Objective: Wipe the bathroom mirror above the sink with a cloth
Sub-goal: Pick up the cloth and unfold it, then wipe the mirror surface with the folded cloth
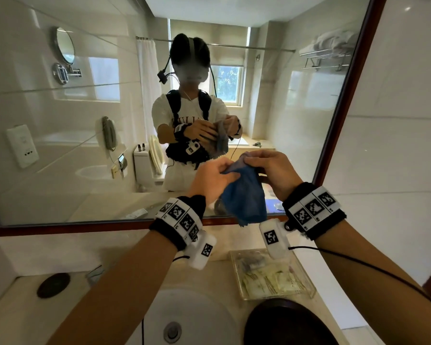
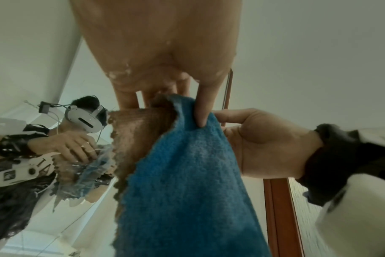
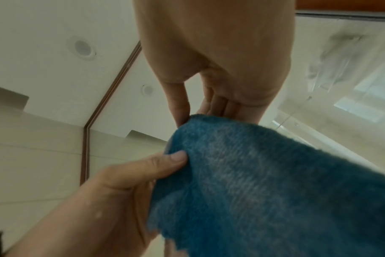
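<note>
Both raised hands, left hand (image 1: 210, 176) and right hand (image 1: 274, 168), pinch the cloth (image 1: 244, 197) (blue) before the mirror (image 1: 60, 145).

Beige stone vanity counter (image 1: 18, 317) with inset white round basin (image 1: 192, 310); upon it a clear rectangular tray (image 1: 306, 292) of sachets, a dark round disc (image 1: 53, 285).

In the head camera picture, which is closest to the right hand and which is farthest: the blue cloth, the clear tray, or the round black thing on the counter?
Measured from the right hand:
1. Blue cloth: pinched in that hand, so touching it.
2. Clear tray: on the counter below the hand, right of the sink.
3. Round black disc: far across on the counter's left side.
</note>
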